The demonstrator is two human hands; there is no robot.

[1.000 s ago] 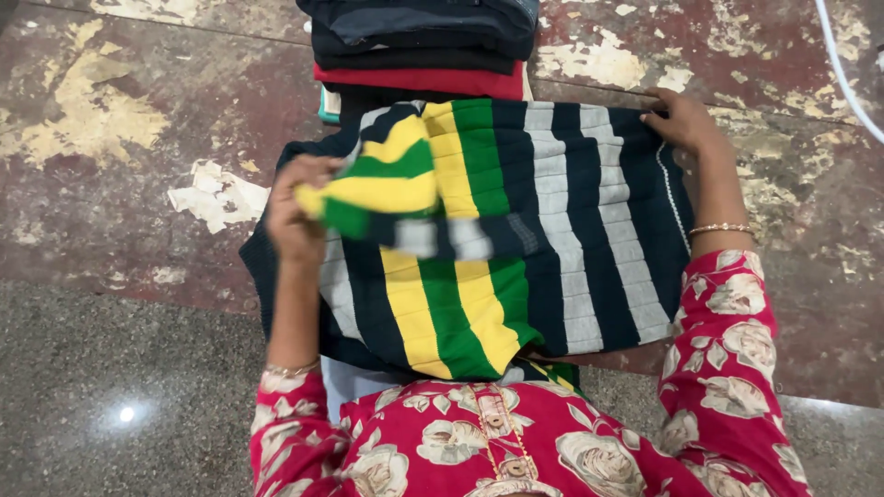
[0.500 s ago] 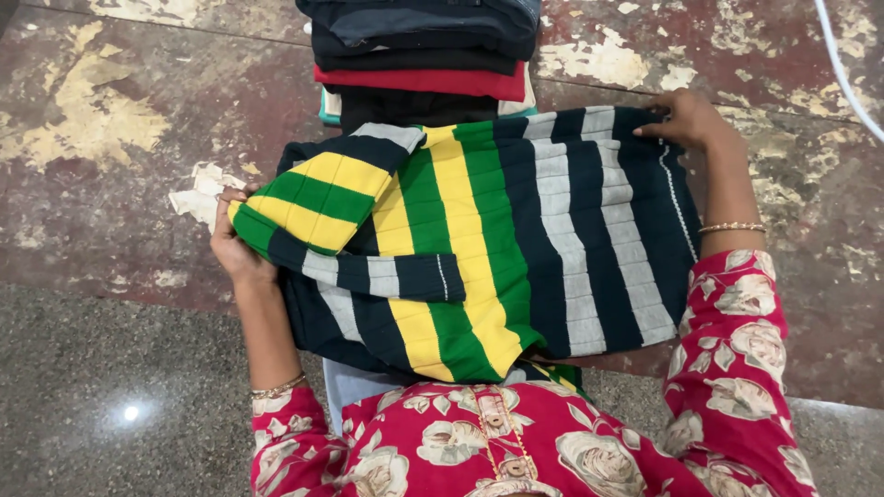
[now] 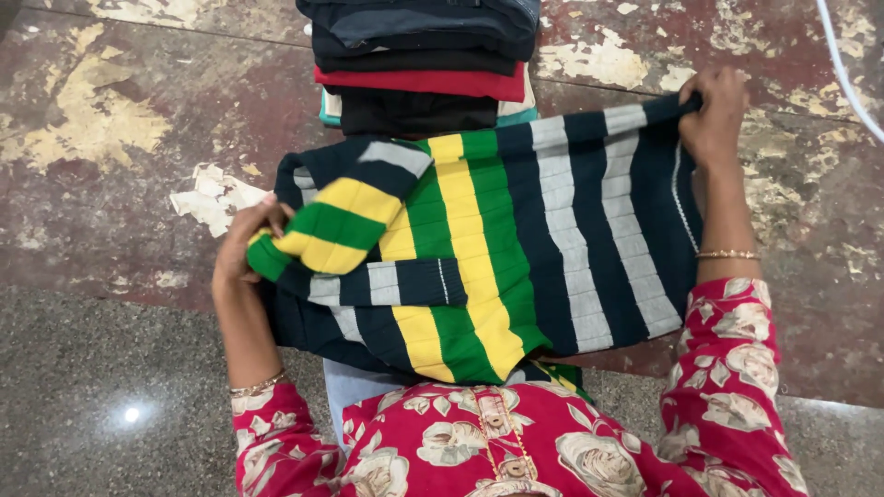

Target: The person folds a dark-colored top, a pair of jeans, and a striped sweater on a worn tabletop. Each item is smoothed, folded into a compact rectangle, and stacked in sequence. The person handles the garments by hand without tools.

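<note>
Both hands, left (image 3: 241, 247) and right (image 3: 714, 112), grip the striped sweater (image 3: 516, 248)

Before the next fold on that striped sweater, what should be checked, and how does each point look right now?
1. Left hand grips the folded sleeve: ok.
2. Right hand pinches the sweater at its far corner: ok.
3. Sleeve lies across the sweater's body: ok.
4. Sweater flat and smooth: not ok, the left edge is bunched and the right corner is lifted.
5. Sweater apart from the pile of folded clothes: cannot tell, their edges meet in the picture.
6. Layer under the sweater lying flat: cannot tell, hidden.
</note>
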